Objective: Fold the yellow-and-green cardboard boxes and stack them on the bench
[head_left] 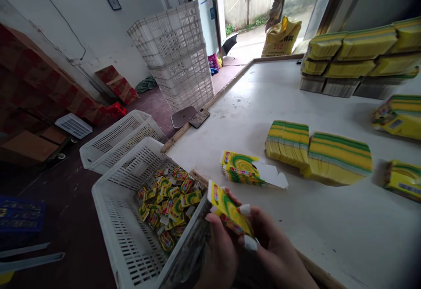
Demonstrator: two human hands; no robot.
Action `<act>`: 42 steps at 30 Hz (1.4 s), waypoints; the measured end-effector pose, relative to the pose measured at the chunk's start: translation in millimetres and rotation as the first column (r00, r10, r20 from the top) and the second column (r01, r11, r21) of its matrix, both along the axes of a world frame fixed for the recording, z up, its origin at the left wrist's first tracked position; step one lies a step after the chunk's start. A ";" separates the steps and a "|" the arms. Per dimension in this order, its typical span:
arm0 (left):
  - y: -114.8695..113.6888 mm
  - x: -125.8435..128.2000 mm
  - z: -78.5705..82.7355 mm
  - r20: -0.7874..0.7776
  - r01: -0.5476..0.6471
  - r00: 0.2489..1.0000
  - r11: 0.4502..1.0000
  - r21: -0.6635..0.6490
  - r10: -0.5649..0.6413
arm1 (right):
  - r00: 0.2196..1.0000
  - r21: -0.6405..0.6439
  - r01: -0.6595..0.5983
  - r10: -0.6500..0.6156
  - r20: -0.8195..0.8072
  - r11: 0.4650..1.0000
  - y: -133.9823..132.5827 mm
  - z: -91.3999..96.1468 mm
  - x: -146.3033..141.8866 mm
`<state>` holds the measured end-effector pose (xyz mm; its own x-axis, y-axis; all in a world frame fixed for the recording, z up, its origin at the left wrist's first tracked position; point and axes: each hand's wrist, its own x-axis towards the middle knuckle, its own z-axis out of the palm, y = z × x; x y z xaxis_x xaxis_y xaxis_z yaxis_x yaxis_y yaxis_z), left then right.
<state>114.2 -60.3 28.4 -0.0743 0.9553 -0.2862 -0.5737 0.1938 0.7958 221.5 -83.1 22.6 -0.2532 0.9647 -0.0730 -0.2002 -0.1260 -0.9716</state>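
Note:
My left hand (221, 248) grips a small yellow and green printed carton (229, 210) from below, with the thumb along its near side. My right hand (278, 243) closes on the carton's right end; white tape wraps two of its fingertips. The carton is tilted, held above the table's front edge beside a white crate (130, 227). Many small yellow cartons (176, 201) lie jumbled in that crate. Just beyond my hands, a stack of flat cartons (241, 168) rests on the table, a white flap pointing right.
On the white table (243, 118) stand bundles of flat cartons (340, 157), with taller stacks (358, 56) at the back right. A phone (199, 118) lies at the left edge. White crates (177, 52) are piled behind, and another crate (115, 137) sits at the left.

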 end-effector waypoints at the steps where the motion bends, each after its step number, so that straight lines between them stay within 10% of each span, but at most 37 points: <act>1: -0.3 1.5 1.6 0.065 0.005 0.998 1.000 0.022 -0.006 | 0.999 -0.016 0.019 -0.020 -0.042 1.000 0.5 0.4 3.6; 27: 14.9 6.4 -5.1 0.061 -0.123 0.991 0.992 0.002 0.122 | 0.900 0.335 0.332 -0.403 0.168 0.882 -3.5 -23.9 18.0; 36: 18.4 -3.4 9.5 0.107 -0.100 0.990 0.993 0.067 0.092 | 0.899 0.332 0.202 -0.309 0.311 0.921 -10.9 -31.0 18.1; 42: 20.7 -1.2 1.3 0.151 -0.135 0.979 0.991 -0.007 0.135 | 0.912 0.164 0.335 -0.363 0.192 0.928 -18.3 -24.8 6.4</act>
<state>113.0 -39.6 29.6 -0.1590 0.9404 -0.3006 -0.7079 0.1036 0.6987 227.9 -101.4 -2.3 0.1094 0.9932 0.0395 0.0060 0.0391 -0.9992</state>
